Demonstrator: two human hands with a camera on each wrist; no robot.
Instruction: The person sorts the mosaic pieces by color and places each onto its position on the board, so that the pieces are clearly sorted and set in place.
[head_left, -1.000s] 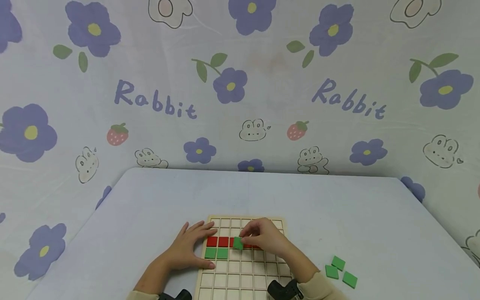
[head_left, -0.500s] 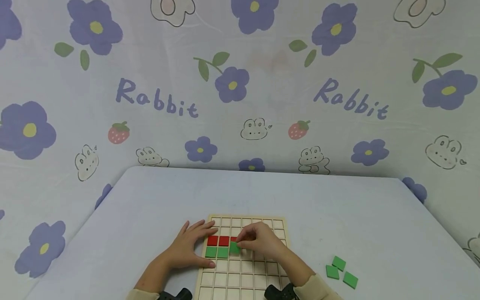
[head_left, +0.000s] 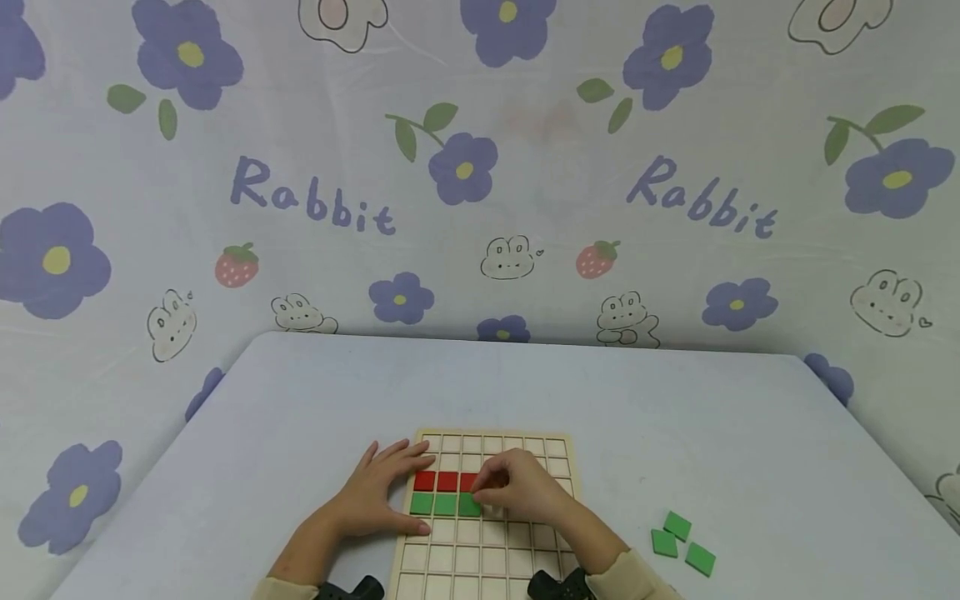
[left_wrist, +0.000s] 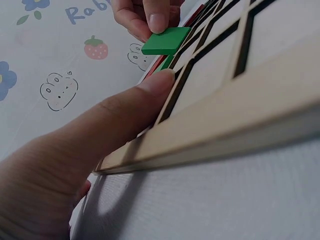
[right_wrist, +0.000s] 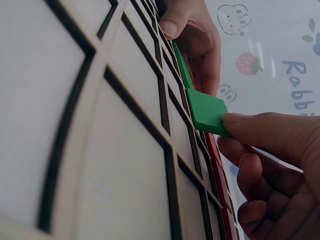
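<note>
My right hand (head_left: pixel 517 485) pinches a square green tile (right_wrist: pixel 206 111) between thumb and fingers. In the right wrist view this tile tilts up from the grid, its far edge at the slots. From above, it overlaps the third cell of a row on the wooden grid board (head_left: pixel 480 560). Left of it, two green tiles (head_left: pixel 445 504) lie in cells of the same row. Red tiles (head_left: pixel 447 482) fill the row behind, partly covered by my right hand. My left hand (head_left: pixel 367 496) rests with spread fingers on the board's left side, thumb (left_wrist: pixel 125 107) over the frame.
On the white table (head_left: pixel 300 400), right of the board, lie three loose green tiles (head_left: pixel 677 525). A patterned cloth (head_left: pixel 555 192) with flowers and rabbits hangs behind the table. Black wrist devices (head_left: pixel 558 585) sit at both cuffs.
My right hand has brought the green tile down and slightly left, from over the red row to the third cell of the green row. My left hand has stayed in place.
</note>
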